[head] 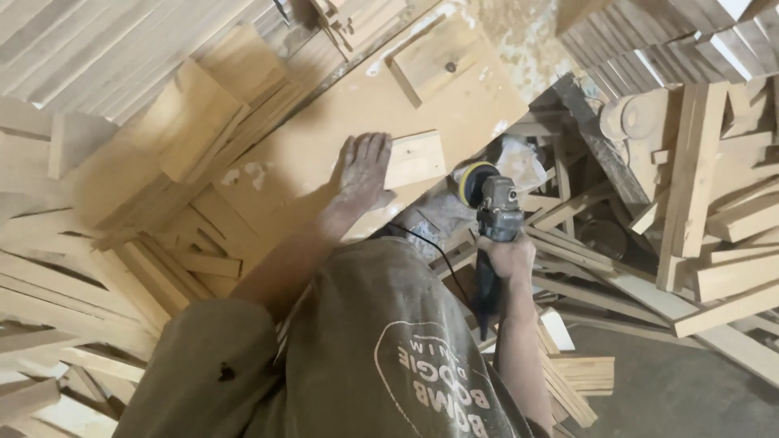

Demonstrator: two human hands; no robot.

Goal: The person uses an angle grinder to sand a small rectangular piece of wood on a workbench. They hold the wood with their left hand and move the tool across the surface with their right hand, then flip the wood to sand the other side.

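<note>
My left hand (364,171) lies flat, dusty with sawdust, pressing a small square wood block (415,159) down on the edge of a wide wooden board (324,146). My right hand (510,258) grips the body of a grey and black angle grinder (497,219). Its yellow sanding disc (473,180) sits right against the block's right edge. A black cable (430,247) runs from the grinder back toward my body.
Another square block (432,58) lies farther up the board. Stacks of wood slats fill the left side (97,243) and the top right (649,40). Loose planks and offcuts (714,211) pile up on the right. Grey floor (673,389) shows at the lower right.
</note>
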